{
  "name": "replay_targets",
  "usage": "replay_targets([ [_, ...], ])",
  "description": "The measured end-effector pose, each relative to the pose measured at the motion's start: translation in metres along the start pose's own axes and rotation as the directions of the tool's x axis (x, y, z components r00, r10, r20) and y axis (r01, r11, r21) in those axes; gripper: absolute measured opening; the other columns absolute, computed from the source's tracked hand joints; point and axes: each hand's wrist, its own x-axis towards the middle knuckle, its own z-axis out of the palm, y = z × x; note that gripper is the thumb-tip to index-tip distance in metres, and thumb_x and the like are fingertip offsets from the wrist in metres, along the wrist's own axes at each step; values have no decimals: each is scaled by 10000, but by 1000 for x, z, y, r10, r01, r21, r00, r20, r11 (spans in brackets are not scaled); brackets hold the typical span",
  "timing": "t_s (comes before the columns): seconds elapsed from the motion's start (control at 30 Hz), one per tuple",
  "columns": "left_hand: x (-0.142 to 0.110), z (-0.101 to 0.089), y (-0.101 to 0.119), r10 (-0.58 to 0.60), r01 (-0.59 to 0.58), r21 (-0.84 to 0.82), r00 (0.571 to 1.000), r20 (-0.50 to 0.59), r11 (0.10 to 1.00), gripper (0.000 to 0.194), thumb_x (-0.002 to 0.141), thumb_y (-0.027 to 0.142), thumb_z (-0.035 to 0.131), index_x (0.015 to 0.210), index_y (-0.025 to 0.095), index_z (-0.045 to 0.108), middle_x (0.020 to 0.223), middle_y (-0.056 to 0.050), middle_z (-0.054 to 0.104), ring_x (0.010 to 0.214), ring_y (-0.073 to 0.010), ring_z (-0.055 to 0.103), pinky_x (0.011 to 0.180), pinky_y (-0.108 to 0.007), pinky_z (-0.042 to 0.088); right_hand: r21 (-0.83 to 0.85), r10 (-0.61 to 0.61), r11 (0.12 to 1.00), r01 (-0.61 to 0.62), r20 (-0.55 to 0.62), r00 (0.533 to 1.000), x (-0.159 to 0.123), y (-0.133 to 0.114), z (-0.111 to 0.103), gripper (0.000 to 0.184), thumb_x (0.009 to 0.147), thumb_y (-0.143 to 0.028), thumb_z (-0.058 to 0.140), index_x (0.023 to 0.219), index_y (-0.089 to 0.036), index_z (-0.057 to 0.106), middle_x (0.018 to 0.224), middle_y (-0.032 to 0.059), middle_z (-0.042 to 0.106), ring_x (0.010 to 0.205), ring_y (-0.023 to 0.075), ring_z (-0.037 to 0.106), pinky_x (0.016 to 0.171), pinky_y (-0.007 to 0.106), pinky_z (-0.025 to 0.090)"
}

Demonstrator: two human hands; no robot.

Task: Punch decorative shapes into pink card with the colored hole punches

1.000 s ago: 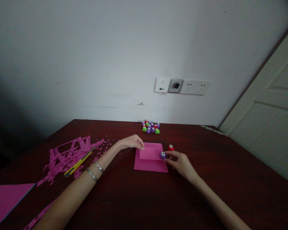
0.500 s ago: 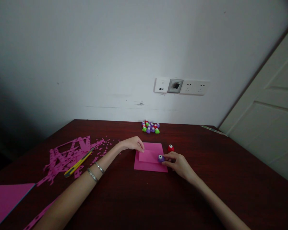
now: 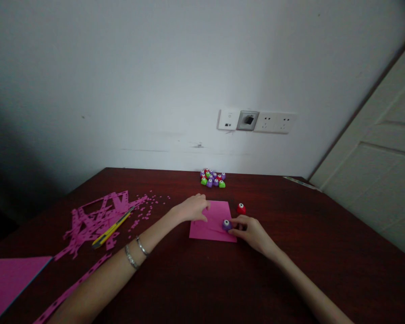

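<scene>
A square pink paper [image 3: 219, 208] lies on the table, with what seems to be a smaller pink piece on it, its edges hard to make out. Between the thumb and fingers of my right hand [image 3: 249, 229] is a purple craft punch [image 3: 227, 225] with a white top, over the paper's right part. My left hand [image 3: 193, 209] hovers at the paper's left edge, fingers apart and curved, with nothing in them that I can see. Just behind my right hand stands a red craft punch [image 3: 241, 209].
Several coloured punches [image 3: 212, 178] cluster by the wall. To the left lie punched pink paper strips [image 3: 84, 222], loose confetti bits [image 3: 143, 209] and a yellow utility knife [image 3: 113, 228]. A larger pink sheet [image 3: 13, 279] is at the near left, with a strip [image 3: 74, 286] under my left forearm.
My left hand has opened from a pinch at the smaller pink piece, whose outline is now less distinct. My right hand stays almost in place with the purple punch.
</scene>
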Motion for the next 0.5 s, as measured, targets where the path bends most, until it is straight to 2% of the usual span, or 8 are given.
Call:
replay_targets([
  [0.13, -2, 1, 9, 104, -103, -24, 992, 76, 994, 504, 694, 473, 653, 1105, 190, 582, 1062, -99, 509, 1011, -251, 442, 824, -334, 388, 10, 7, 1000, -7, -16, 1000, 0, 1, 1, 276, 685, -293, 667, 937, -191, 713, 770, 23, 627, 645, 145, 506, 612, 256, 406],
  [0.27, -2, 5, 11, 108, -101, -83, 990, 93, 991, 579, 693, 519, 634, 1150, 174, 545, 1101, -119, 494, 1052, -279, 428, 837, -364, 383, 16, 12, 1000, -12, -23, 1000, -1, -2, 0, 260, 687, -288, 663, 918, -178, 708, 769, 24, 627, 648, 145, 507, 610, 253, 403],
  [0.5, 0, 7, 10, 112, -91, -161, 986, 124, 983, 557, 703, 487, 637, 1133, 148, 542, 1098, -114, 520, 1000, -236, 494, 847, -320, 387, 22, 5, 1000, -5, -23, 1000, -2, -4, -1, 255, 691, -303, 654, 910, -183, 708, 757, 24, 623, 654, 147, 512, 610, 252, 404],
])
